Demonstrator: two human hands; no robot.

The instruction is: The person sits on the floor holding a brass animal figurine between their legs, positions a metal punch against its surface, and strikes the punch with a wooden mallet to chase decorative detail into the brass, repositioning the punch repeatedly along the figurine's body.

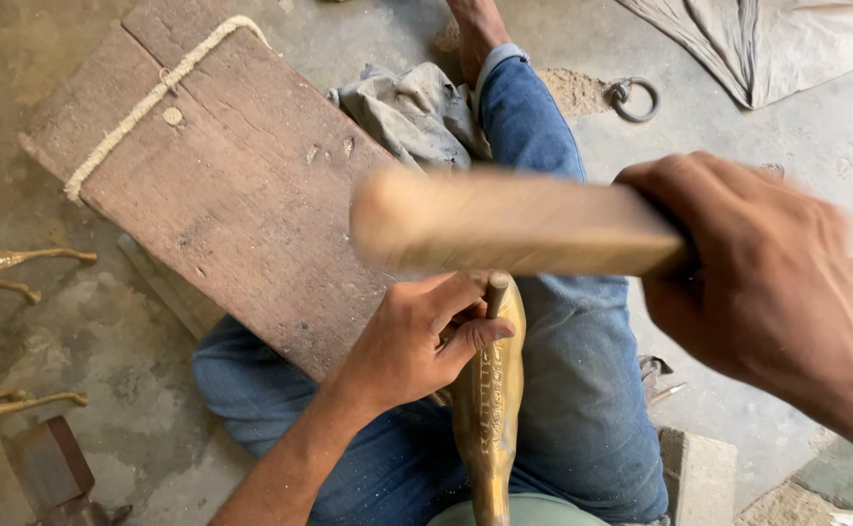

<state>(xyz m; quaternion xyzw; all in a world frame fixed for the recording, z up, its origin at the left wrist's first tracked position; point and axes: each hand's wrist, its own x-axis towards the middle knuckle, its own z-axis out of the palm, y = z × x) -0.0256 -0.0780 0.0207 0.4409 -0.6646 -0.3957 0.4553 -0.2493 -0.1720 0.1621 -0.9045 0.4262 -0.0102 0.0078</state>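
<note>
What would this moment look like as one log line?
left hand: holds thin punch on brass piece | right hand: grips blurred wooden mallet above | plank across lap

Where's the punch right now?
Centre of the head view: the punch stands on the brass piece, pinched by the left hand, under the wooden mallet.

smooth wooden mallet, glossy brass casting, rough worn plank, denim jeans

L hand fingers curled low; R hand fisted, raised, blurred.
</note>
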